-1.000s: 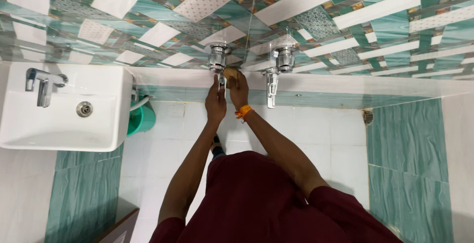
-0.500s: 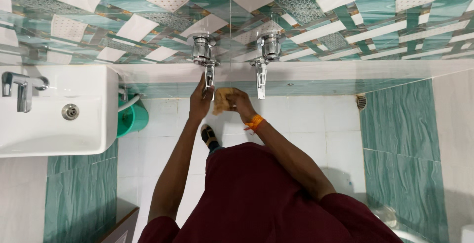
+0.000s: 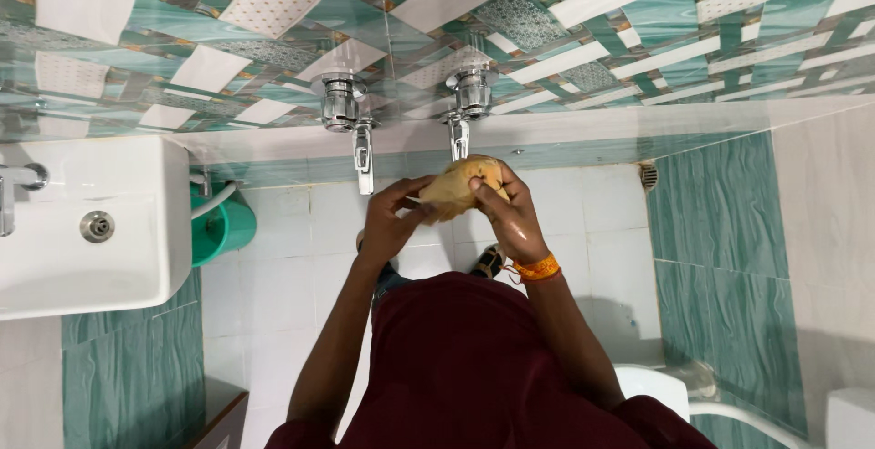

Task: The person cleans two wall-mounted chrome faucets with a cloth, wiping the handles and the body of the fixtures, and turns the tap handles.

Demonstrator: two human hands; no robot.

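Observation:
Both my hands hold a yellowish cloth or sponge in front of me, just below two chrome wall taps. My left hand grips its left end with the fingers curled. My right hand, with an orange band at the wrist, wraps over its right side. The right tap is directly above the cloth, and the left tap hangs a little left of my left hand. No water shows from either spout. My dark red shirt fills the bottom of the view.
A white washbasin with a chrome faucet juts out at the left. A green bucket stands under it on the white floor tiles. A floor drain sits at the right, and a white fixture is at lower right.
My hands came down from the left tap and shifted right, under the right tap. The yellowish cloth is now plainly held between both hands. The view moved closer.

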